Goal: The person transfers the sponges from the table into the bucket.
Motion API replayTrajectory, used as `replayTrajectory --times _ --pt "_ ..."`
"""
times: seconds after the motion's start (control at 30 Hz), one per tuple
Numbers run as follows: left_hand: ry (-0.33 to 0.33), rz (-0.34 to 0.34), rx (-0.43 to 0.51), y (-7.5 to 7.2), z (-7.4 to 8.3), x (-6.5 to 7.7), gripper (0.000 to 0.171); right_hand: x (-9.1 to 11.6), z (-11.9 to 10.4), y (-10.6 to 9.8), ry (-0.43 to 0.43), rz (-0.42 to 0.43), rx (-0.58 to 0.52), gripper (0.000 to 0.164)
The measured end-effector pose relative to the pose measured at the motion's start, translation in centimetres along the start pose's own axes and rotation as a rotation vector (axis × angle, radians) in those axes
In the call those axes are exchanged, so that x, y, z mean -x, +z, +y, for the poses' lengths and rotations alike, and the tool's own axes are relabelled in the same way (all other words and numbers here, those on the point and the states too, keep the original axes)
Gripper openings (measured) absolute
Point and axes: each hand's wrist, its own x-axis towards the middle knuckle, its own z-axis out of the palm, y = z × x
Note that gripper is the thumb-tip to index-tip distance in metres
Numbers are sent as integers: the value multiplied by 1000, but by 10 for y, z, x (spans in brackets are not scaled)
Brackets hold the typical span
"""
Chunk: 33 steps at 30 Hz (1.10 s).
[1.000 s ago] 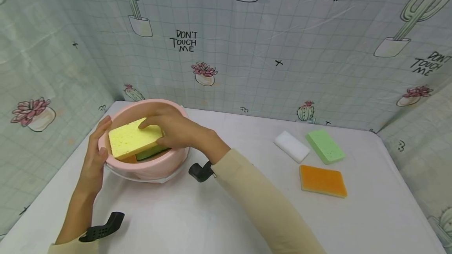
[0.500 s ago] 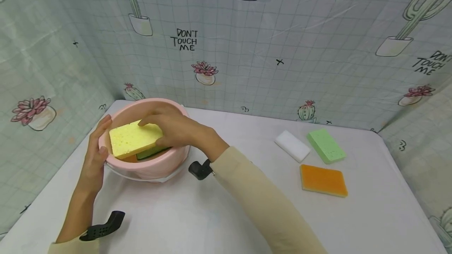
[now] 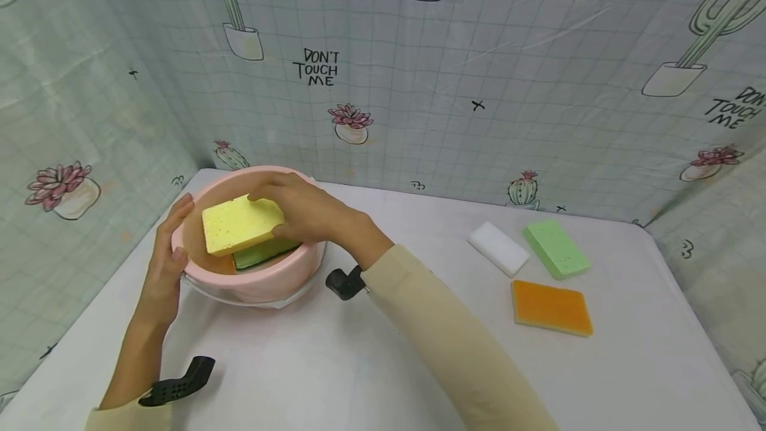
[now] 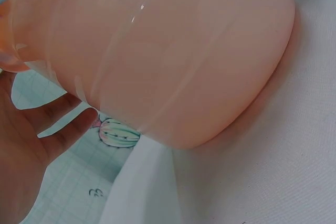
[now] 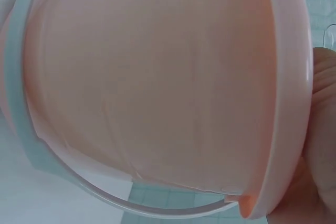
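Note:
A pink bucket (image 3: 281,285) stands at the left of the table, also filling much of both wrist views. My left hand (image 3: 164,261) grips its left rim, while the left wrist view shows fingers (image 4: 68,129) against the outer wall. With the right hand (image 3: 302,208) reaching over the opposite rim, I pinch a yellow sponge (image 3: 239,225) between thumb and fingers at the bucket's mouth. Under it show a green sponge (image 3: 257,253) with a dark underside and a bit of orange (image 3: 226,265). In the right wrist view the bucket wall hides the fingertips.
On the right side of the white table (image 3: 383,364) lie a white sponge (image 3: 498,249), a light green sponge (image 3: 556,249) and an orange sponge (image 3: 552,308). A pale handle (image 5: 131,207) hangs around the bucket. Patterned cloth (image 3: 413,85) walls the back and sides.
My right hand has shifted the yellow sponge slightly right and up within the bucket's mouth, away from the left rim. The left hand keeps its hold, and the head view has shifted a little.

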Motion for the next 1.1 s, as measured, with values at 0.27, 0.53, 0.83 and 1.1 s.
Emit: replayTrajectory --times 0.27,0.53,0.83,1.1 --pt "10 -2 -7 -1 -1 0 60 -3 0 3 15 14 1 52" --pt "17 -1 8 -1 -2 0 60 -4 -1 3 44 1 14 53" --pt "20 -11 7 1 -2 -1 60 0 1 2 72 -34 53 55" --pt "9 0 4 -1 -1 0 61 1 1 0 75 -48 38 50"
